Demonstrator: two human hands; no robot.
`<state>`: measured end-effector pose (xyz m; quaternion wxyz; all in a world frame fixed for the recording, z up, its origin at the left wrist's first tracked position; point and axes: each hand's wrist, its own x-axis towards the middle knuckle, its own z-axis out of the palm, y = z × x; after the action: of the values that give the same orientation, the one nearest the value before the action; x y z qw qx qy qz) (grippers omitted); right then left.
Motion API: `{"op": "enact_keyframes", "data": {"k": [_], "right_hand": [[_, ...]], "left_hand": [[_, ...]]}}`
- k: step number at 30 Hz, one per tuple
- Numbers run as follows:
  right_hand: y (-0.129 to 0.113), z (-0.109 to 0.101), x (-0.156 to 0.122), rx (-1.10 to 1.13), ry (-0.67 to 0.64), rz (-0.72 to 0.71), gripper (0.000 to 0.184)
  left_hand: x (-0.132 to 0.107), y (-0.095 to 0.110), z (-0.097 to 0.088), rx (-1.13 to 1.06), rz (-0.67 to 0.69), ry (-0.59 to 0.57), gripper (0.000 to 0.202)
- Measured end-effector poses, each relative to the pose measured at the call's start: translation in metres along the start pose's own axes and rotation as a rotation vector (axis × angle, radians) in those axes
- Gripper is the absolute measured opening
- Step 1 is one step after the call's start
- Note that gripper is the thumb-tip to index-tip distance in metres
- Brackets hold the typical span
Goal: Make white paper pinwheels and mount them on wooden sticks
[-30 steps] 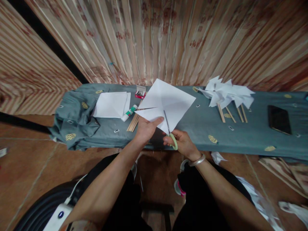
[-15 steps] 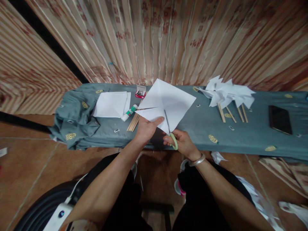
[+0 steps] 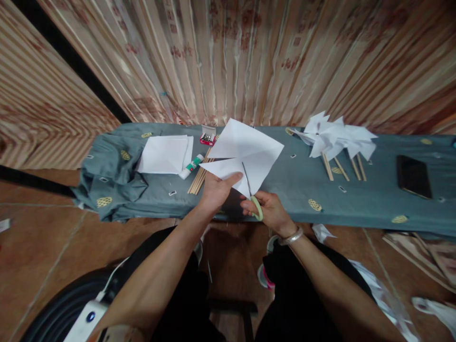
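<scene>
Paper [image 3: 258, 145], slit on its left side, sits over the cloth-covered tabletop [image 3: 285, 194], pinched in the left hand [image 3: 216, 192]; the right hand [image 3: 270, 209] is closed around green-handled scissors [image 3: 255, 202] at the near corner, with wooden sticks [image 3: 197, 182] and a glue stick [image 3: 192, 166] to the left

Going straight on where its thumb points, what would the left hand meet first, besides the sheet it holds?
Most likely the scissors blade, just beyond the thumb tip of the left hand; whether they sit at the same depth is unclear.
</scene>
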<state>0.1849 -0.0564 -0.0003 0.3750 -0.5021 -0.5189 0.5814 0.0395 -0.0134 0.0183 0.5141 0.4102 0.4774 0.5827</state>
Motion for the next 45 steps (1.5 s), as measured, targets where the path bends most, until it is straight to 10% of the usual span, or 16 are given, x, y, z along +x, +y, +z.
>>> {"op": "enact_keyframes", "data": {"k": [19,27,34,45], "right_hand": [[-0.005,-0.037,-0.007,-0.118,-0.388,0.132,0.049],[-0.009,-0.081,0.008,0.151,0.163,-0.071,0.057],[-0.017,-0.080,0.015,0.217,0.163,-0.082,0.054],[-0.007,-0.067,0.023,0.246,0.197,-0.022,0.039]], "left_hand": [[0.023,0.015,-0.020,-0.056,0.011,0.142,0.042],[0.015,0.003,-0.025,0.190,0.011,-0.074,0.034],[0.003,-0.004,-0.024,0.567,-0.025,-0.343,0.007],[0.006,-0.004,-0.022,0.528,0.050,-0.302,0.012]]}}
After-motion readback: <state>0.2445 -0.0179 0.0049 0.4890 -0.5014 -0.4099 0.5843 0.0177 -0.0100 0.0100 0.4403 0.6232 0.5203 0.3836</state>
